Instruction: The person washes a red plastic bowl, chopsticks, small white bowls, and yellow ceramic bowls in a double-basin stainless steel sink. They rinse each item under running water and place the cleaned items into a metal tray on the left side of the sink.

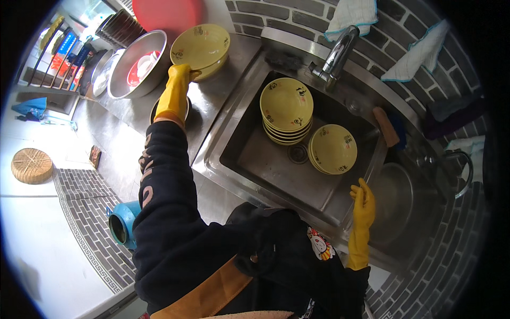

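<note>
My left hand (177, 89), in a yellow rubber glove, grips the near rim of a yellow bowl (203, 46) over the steel counter. Another yellow bowl (213, 71) shows beneath it. In the sink basin (263, 167), a taller stack of yellow bowls (286, 104) with dark printed characters stands towards the back left. A shorter stack of matching bowls (333, 148) leans beside it, to the right of the drain (298, 153). My right hand (363, 203), gloved alike, hovers by the basin's right edge with nothing in it and its fingers partly spread.
A chrome faucet (338, 56) rises behind the basin. A large steel bowl (137, 65) holding a red dish stands left on the counter (215, 115), near stacked dark bowls (119, 30). A brownish sponge (385, 127) rests on the sink's right rim. White cloths (418, 54) hang on the brick wall.
</note>
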The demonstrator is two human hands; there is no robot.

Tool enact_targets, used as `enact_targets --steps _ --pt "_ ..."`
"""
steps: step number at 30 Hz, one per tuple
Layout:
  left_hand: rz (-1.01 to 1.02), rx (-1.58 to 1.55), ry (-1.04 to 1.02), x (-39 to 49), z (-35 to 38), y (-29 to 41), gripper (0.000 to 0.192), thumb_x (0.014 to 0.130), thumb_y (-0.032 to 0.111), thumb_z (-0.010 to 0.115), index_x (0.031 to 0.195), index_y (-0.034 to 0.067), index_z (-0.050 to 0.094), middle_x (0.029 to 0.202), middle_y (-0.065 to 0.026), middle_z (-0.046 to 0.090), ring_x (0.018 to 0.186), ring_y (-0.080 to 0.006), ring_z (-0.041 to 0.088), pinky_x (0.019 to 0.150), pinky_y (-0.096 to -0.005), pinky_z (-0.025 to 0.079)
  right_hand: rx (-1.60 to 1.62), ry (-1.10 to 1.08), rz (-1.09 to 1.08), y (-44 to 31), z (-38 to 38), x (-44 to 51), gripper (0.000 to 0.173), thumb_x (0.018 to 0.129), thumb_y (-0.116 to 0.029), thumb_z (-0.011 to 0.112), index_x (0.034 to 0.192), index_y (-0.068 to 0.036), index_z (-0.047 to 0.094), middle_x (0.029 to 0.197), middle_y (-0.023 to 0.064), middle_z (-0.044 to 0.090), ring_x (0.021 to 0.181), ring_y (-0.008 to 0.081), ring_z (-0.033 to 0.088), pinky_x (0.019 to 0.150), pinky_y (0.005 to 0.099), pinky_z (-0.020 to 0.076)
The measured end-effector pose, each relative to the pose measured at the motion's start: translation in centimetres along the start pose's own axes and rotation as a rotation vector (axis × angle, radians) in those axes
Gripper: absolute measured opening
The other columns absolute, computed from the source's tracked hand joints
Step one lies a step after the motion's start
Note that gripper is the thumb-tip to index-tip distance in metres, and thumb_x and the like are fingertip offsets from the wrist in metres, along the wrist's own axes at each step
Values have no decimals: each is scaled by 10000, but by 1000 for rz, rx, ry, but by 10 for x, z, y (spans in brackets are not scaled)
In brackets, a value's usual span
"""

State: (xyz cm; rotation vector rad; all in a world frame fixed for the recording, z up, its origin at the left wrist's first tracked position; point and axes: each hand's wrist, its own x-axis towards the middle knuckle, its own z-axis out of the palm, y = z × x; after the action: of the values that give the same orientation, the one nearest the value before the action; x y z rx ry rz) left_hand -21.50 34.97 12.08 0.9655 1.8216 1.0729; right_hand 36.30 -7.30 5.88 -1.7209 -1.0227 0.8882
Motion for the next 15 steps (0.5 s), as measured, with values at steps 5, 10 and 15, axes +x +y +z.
enact_targets --steps 5,10,15 --pt "280 923 -16 52 -17 -42 331 905 133 726 1158 -78 691 1027 -196 761 934 -286 754 746 -370 610 266 77 384 28 34 -1 575 1040 -254 629 1546 -96 406 1242 180 644 924 256 707 765 392 634" --pt "-202 -160 -6 67 -17 -61 399 1022 292 579 1186 -65 651 897 -252 744 732 -322 738 539 -346 576 539 207 824 60 71 29 785 985 -379 698 1586 -151 247 1245 237 607 906 335 710 679 463 645" --pt "-169 46 -77 45 -23 -69 324 1006 246 545 1008 -48 682 818 -191 724 525 -194 627 448 -235 504 162 200 808 88 94 79 593 978 -451 676 1337 -17 491 1085 273 681 709 329 715 575 438 633"
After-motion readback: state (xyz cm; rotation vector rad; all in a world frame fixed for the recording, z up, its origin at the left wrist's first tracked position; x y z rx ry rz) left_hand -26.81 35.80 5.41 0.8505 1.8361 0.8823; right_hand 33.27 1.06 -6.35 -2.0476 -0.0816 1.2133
